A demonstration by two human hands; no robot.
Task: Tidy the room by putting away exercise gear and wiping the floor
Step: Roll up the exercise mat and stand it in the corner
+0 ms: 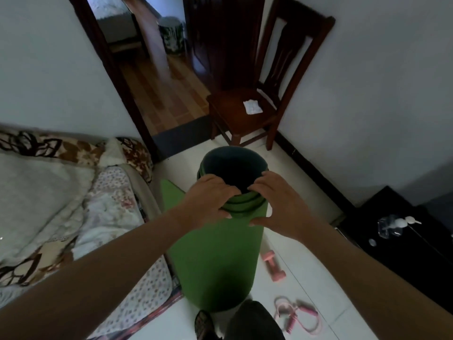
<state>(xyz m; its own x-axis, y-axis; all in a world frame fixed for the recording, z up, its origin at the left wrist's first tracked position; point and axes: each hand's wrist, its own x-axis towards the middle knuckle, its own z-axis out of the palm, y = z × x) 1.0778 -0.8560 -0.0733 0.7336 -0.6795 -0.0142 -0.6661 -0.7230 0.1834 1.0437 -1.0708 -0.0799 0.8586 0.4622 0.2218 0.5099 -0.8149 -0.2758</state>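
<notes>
A rolled green exercise mat (215, 261) stands upright on the white tiled floor in front of me, its open top end facing the camera. My left hand (208, 196) grips the near-left rim of the roll, fingers curled over the edge. My right hand (277, 202) holds the near-right rim, fingers over the top and thumb on the outer side. A pink dumbbell (273, 266) lies on the floor to the right of the mat. A pink skipping rope (297, 316) lies coiled nearer to me.
A bed with quilts (73, 217) fills the left side. A dark wooden chair (247, 111) with a white cloth (253, 107) on its seat stands by the far wall beside an open doorway (157, 77). A black cabinet (404, 241) stands at the right.
</notes>
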